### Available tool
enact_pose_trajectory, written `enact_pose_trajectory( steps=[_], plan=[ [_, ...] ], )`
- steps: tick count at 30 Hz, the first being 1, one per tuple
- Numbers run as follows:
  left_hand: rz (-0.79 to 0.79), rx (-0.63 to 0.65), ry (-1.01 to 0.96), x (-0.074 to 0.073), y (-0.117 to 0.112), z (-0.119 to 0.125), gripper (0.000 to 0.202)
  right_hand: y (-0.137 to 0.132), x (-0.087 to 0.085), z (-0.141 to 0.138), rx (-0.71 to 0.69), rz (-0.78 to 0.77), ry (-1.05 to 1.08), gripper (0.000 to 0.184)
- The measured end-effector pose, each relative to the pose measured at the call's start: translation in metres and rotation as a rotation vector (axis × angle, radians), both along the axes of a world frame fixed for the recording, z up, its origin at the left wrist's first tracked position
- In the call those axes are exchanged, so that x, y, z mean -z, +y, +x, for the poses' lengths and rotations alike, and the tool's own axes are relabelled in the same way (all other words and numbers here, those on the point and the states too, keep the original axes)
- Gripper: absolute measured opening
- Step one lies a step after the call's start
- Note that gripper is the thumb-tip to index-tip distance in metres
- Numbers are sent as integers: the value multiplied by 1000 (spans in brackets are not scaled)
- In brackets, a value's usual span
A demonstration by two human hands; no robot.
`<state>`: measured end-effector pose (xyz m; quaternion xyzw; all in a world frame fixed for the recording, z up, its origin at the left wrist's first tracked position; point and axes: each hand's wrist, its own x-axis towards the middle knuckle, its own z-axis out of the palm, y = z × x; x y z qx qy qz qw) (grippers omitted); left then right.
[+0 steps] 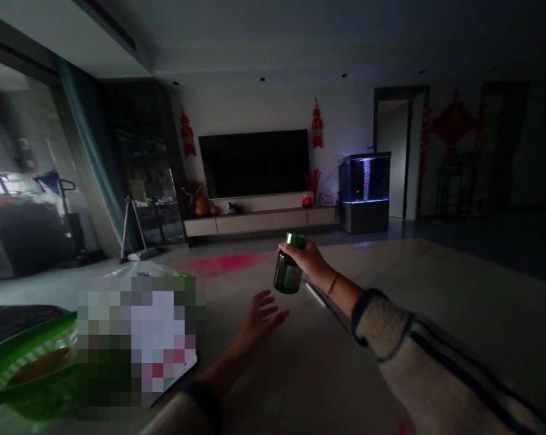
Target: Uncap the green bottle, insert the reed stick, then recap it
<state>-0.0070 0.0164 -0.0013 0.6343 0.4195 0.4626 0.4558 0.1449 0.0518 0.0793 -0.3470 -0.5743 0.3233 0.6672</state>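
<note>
Left hand (pixel 258 319) open, right hand (pixel 308 258) gripping bottle (pixel 286 272)

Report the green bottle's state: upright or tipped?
Tipped: the green glass bottle leans, its top sitting to the right of its base, as it is held in the right hand.

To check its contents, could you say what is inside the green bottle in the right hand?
The green bottle shows a reddish mark, but its dark wall and the right hand hide what is inside.
</note>
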Motion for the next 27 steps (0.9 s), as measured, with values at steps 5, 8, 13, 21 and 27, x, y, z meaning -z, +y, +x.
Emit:
enact_pose_trajectory(
  steps=[5,8,13,21,27],
  plan=[
    [25,-12,-109,-10,-4,4,91,-10,5,-18,-5,-72,5,26],
    [43,-93,-108,-10,-1,3,101,-16,9,-29,-1,-92,25,25],
    [136,-147,-16,-6,5,0,102,-23,15,-43,-108,-100,58,26],
    [119,-165,-73,-14,-7,5,62,-29,18,-50,-182,-119,79,31],
    [94,-111,-77,-16,-12,5,50,-28,9,-42,-103,-131,-75,49]
  ],
)
